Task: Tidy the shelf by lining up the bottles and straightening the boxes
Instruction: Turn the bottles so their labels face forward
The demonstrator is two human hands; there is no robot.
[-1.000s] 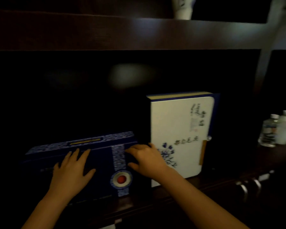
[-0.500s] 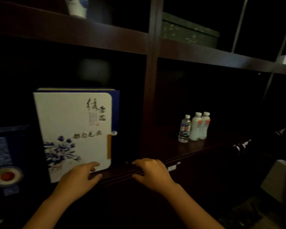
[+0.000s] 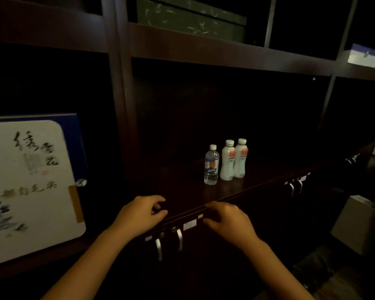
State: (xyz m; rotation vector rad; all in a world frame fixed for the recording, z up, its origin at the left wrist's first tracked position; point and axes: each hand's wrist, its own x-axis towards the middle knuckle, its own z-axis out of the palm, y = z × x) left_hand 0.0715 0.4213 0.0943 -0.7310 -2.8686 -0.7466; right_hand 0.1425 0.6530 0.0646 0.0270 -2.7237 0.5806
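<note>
Three bottles stand close together on the dark shelf (image 3: 258, 176): a clear water bottle (image 3: 211, 165) in front left and two pale milky bottles (image 3: 227, 161) (image 3: 239, 159) behind it to the right. A tall white box with blue flowers and a blue spine (image 3: 30, 180) stands upright in the left compartment. My left hand (image 3: 141, 215) and my right hand (image 3: 227, 221) hover at the shelf's front edge, fingers loosely curled, holding nothing, well short of the bottles.
A dark post (image 3: 117, 94) divides the compartments. A green box (image 3: 191, 20) lies on the upper shelf, a small blue-white box (image 3: 363, 55) at upper right. Cabinet doors with metal handles (image 3: 179, 239) sit below the shelf. A pale box (image 3: 359, 226) is on the floor at right.
The view and both hands have shifted right, from the dark blue box and white box to the shelf edge in front of the bottles. Both hands have left the boxes.
</note>
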